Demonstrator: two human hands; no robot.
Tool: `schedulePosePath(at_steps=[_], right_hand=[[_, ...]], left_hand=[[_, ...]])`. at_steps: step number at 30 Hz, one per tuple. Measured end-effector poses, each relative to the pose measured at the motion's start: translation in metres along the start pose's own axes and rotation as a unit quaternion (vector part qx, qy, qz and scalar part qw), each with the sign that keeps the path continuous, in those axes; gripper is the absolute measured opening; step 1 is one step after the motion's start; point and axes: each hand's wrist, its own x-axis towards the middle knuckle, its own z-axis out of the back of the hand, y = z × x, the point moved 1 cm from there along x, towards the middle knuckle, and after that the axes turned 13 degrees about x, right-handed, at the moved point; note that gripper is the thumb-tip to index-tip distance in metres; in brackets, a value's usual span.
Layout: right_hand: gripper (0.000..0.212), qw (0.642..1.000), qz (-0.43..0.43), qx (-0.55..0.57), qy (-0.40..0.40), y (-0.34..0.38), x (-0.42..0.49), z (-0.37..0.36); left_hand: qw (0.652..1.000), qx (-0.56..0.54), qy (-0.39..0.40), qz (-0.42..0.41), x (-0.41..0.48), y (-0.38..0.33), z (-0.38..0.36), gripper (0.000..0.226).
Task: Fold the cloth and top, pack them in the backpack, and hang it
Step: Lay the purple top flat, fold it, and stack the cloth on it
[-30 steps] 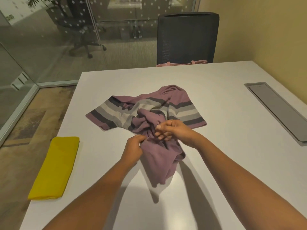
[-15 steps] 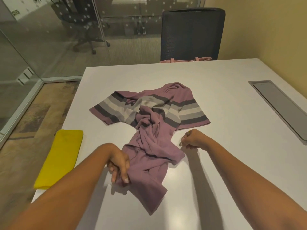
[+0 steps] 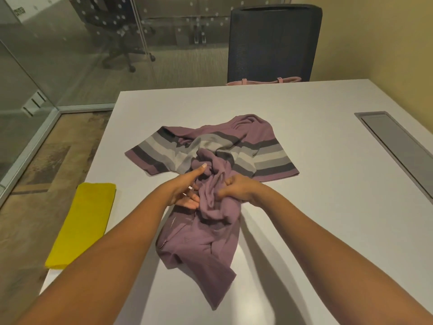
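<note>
A purple top (image 3: pixel 206 242) lies crumpled down the middle of the white worktop (image 3: pixel 316 219), its plain lower end trailing toward the near edge. At the left edge, close to the near corner, a yellow cloth (image 3: pixel 82 221) rests folded into a long strip. At the top's bunched middle, a person's left grip (image 3: pixel 185 191) is wide, fingers straight against the fabric, while the right grip (image 3: pixel 236 188) is curled round a handful of it. Beyond the hands, the striped chest and sleeves spread toward the far edge. A grey hatch (image 3: pixel 393 146) is set along the right edge. Past the far edge stands a dark chair (image 3: pixel 271 41) with a pink bag (image 3: pixel 262 80), probably the backpack, showing only its upper rim. The top looks light, soft and limp, likely to sag and twist wherever it is lifted. It is probably best taken by the hem corners or shoulder seams and drawn flat before folding.
</note>
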Motion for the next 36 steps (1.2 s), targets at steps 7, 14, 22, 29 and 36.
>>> schedulePosePath(at_steps=[7, 14, 22, 29, 36], right_hand=[[0.015, 0.970, 0.025, 0.146, 0.192, 0.012, -0.015, -0.037], [0.036, 0.966, -0.041, -0.148, -0.207, -0.044, 0.005, 0.000], [0.082, 0.966, -0.070, -0.169, -0.181, -0.060, 0.000, -0.037], [0.063, 0.947, -0.120, -0.199, -0.221, -0.062, -0.005, 0.010], [0.025, 0.866, -0.277, -0.392, -0.139, -0.073, -0.043, 0.085]], left_hand=[[0.994, 0.106, -0.038, 0.004, 0.001, 0.028, 0.038, 0.009], [0.928, 0.210, -0.274, 0.139, -0.008, 0.100, 0.098, 0.015], [0.814, 0.355, -0.452, -0.080, -0.008, 0.097, 0.055, 0.030], [0.802, 0.516, -0.275, -0.120, 0.005, 0.097, 0.009, 0.032], [0.959, 0.242, 0.124, -0.078, 0.000, 0.063, -0.018, 0.022]])
